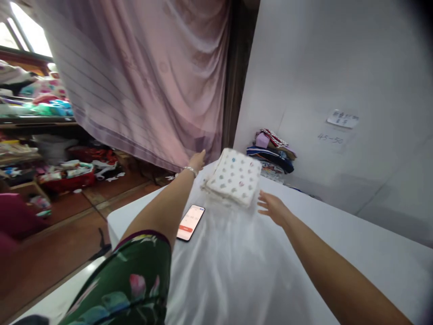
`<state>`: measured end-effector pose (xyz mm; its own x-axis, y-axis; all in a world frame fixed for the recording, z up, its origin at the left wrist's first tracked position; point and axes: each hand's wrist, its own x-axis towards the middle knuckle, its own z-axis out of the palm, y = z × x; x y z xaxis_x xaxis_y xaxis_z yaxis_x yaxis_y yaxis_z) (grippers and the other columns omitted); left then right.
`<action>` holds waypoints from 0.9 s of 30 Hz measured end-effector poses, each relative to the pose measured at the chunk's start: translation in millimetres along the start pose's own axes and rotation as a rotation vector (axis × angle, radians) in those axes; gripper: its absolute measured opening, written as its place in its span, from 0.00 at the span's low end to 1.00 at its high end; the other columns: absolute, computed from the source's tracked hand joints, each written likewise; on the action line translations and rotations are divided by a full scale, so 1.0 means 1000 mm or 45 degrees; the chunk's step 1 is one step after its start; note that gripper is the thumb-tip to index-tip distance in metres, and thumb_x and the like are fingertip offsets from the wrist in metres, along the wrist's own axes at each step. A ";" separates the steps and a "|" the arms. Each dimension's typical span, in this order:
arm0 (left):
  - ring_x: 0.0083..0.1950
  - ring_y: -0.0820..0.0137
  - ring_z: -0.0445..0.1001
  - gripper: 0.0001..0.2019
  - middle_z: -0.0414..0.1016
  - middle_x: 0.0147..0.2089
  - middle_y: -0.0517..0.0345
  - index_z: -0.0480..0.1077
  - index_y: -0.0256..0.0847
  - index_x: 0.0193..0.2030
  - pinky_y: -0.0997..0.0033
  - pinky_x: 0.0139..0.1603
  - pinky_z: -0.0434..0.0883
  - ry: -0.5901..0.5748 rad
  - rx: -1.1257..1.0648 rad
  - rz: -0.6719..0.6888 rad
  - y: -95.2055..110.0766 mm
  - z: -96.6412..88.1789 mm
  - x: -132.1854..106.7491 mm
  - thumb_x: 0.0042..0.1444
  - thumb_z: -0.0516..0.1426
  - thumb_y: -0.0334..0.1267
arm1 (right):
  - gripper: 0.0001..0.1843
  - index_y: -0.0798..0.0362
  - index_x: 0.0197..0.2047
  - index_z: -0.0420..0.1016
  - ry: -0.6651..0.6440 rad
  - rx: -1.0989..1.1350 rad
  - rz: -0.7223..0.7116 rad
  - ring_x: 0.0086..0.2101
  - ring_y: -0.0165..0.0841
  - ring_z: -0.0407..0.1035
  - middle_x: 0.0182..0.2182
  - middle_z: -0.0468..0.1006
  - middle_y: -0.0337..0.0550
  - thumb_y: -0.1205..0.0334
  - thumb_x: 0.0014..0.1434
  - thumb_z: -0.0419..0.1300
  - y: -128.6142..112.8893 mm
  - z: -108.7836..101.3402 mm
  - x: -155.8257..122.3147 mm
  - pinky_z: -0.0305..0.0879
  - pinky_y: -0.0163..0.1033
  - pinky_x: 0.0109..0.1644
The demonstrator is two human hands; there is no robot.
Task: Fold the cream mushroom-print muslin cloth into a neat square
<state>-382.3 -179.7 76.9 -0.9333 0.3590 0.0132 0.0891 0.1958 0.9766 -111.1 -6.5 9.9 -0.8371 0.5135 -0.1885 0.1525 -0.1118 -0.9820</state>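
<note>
A folded white cloth [235,176] with a small repeated print lies toward the far end of the white table, slightly blurred. From it toward me spreads a sheet of translucent, wrinkled plastic [230,266]; whether the cloth lies on it or inside it, I cannot tell. My left hand [198,160], with a bracelet at the wrist, reaches past the cloth's left side, fingers stretched out. To the right of the cloth, my right hand [273,208] is held with its fingers apart, close to the cloth's edge. Neither hand appears to grip anything. A lit phone [191,223] lies beneath my left forearm.
A pile of folded garments [270,151] stands beyond the table's far edge by the wall. A pink curtain [152,81] hangs behind the table. Paper notes [342,118] are on the wall. At left, a red basket [69,178] and cluttered shelves stand.
</note>
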 end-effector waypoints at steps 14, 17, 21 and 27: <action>0.48 0.54 0.70 0.27 0.72 0.47 0.39 0.67 0.34 0.39 0.66 0.42 0.64 -0.105 0.861 -0.103 -0.118 0.002 -0.008 0.41 0.59 0.56 | 0.12 0.54 0.38 0.73 0.042 -0.012 0.211 0.34 0.32 0.72 0.35 0.77 0.46 0.55 0.52 0.60 0.114 0.008 -0.038 0.69 0.37 0.42; 0.48 0.56 0.70 0.25 0.72 0.47 0.40 0.64 0.35 0.45 0.66 0.42 0.64 -0.054 0.965 -0.062 -0.112 0.014 -0.011 0.43 0.60 0.49 | 0.16 0.55 0.37 0.74 0.055 -0.010 0.213 0.33 0.32 0.72 0.34 0.78 0.46 0.53 0.49 0.62 0.123 0.004 -0.052 0.68 0.36 0.40; 0.46 0.62 0.71 0.13 0.74 0.43 0.48 0.67 0.37 0.42 0.69 0.43 0.65 0.038 0.771 0.130 -0.081 0.026 -0.017 0.49 0.55 0.40 | 0.19 0.56 0.37 0.74 0.043 -0.009 0.228 0.31 0.33 0.72 0.33 0.78 0.46 0.51 0.45 0.64 0.125 0.000 -0.060 0.67 0.36 0.37; 0.43 0.69 0.70 0.09 0.73 0.41 0.58 0.69 0.40 0.38 0.73 0.44 0.65 -0.406 0.436 0.765 -0.017 0.105 -0.096 0.48 0.54 0.37 | 0.25 0.50 0.44 0.71 0.197 0.357 -0.008 0.43 0.41 0.70 0.43 0.75 0.47 0.43 0.47 0.61 0.088 -0.014 -0.059 0.67 0.45 0.44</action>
<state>-257.5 -122.1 36.3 -0.5489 0.7293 0.4084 0.7020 0.1370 0.6989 -40.8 -35.4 -65.8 -0.7442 0.6360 -0.2040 -0.0212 -0.3277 -0.9445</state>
